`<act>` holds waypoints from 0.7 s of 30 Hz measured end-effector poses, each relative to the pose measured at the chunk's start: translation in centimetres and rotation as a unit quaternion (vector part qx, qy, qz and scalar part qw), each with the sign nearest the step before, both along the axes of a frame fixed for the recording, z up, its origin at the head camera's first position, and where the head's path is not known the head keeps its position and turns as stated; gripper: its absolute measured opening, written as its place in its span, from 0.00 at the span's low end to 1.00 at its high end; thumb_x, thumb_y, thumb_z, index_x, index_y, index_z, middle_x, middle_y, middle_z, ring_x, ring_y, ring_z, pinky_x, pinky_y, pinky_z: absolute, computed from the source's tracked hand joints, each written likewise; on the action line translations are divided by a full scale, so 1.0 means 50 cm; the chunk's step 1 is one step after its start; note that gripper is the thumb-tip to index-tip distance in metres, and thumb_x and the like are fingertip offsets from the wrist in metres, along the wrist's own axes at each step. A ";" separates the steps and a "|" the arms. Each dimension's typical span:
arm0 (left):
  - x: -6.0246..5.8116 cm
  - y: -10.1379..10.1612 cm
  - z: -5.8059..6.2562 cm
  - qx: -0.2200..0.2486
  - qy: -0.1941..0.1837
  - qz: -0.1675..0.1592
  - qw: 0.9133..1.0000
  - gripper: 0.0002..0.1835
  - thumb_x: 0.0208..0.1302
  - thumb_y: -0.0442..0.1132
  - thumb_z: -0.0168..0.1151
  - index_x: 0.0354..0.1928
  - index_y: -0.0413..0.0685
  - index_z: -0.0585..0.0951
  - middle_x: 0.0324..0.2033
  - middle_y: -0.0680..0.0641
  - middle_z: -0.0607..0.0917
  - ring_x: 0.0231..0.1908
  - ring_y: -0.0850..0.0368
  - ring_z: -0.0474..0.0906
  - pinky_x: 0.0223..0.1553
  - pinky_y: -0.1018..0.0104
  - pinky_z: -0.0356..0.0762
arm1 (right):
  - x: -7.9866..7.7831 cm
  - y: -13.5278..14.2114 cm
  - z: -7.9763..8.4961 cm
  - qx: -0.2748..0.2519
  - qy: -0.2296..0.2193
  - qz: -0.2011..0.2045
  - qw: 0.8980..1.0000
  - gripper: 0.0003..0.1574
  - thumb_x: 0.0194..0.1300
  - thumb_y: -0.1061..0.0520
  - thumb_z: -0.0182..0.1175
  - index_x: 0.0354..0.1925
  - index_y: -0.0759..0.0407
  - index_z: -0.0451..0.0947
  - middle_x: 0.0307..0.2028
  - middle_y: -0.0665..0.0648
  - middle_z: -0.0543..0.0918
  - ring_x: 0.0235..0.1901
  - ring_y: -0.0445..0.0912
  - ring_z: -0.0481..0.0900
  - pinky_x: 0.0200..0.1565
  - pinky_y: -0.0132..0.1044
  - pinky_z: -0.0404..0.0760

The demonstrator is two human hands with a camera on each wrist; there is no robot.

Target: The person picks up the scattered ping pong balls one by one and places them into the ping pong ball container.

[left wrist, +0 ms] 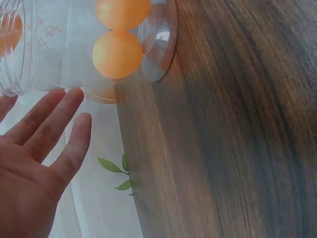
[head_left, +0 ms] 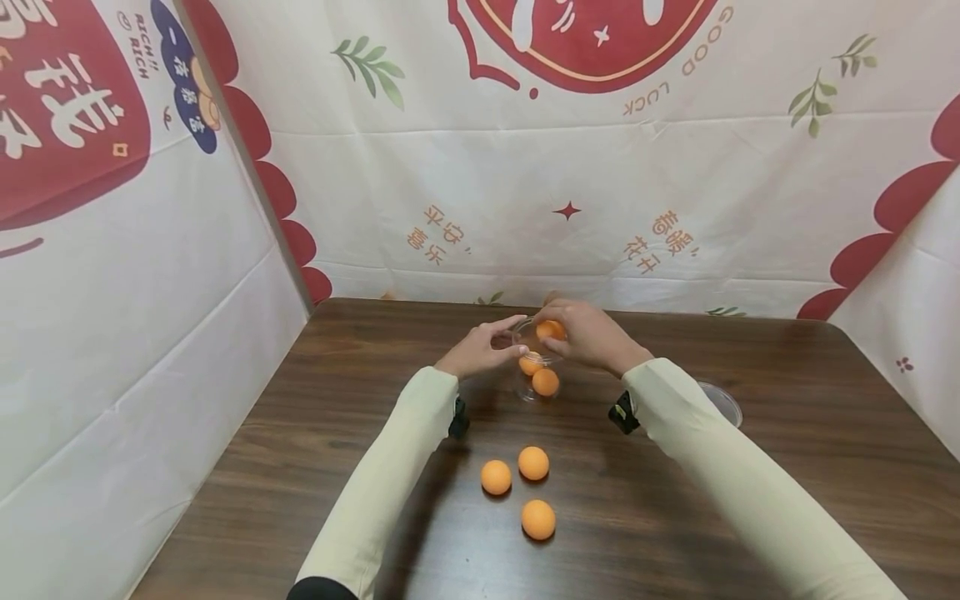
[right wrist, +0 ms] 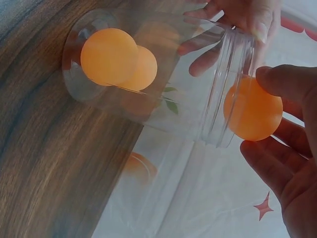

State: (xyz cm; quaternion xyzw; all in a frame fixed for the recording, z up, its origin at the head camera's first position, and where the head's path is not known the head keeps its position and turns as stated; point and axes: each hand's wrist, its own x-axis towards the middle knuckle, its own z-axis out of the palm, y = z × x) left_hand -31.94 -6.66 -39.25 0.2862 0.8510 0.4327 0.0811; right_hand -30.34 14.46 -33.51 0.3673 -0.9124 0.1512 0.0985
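A clear plastic jar [head_left: 521, 388] stands upright on the table, with orange ping-pong balls [head_left: 545, 382] lying at its bottom. My left hand [head_left: 480, 350] holds the jar near its rim, thumb on the near side and fingers along the far side. In the left wrist view those fingertips touch the clear wall. Between thumb and fingers, my right hand [head_left: 588, 335] pinches another orange ping-pong ball [right wrist: 255, 109] right at the jar's mouth. Three more orange balls [head_left: 533, 463] rest on the table in front of the jar, nearer to me.
A round clear lid [head_left: 722, 405] lies on the dark wooden table [head_left: 315, 467], partly behind the right sleeve. Printed white cloth [head_left: 480, 192] hangs along the table's back edge and both sides. Each wrist carries a small black camera.
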 end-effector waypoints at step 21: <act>-0.002 -0.002 0.001 0.007 -0.009 -0.012 1.000 0.33 0.70 0.45 0.55 0.73 0.50 0.58 0.60 0.37 0.75 0.60 0.48 0.74 0.59 0.58 0.72 | -0.005 0.003 -0.008 0.009 -0.001 0.005 1.000 0.18 0.59 0.59 0.66 0.48 0.62 0.81 0.42 0.59 0.82 0.34 0.48 0.79 0.39 0.43 0.79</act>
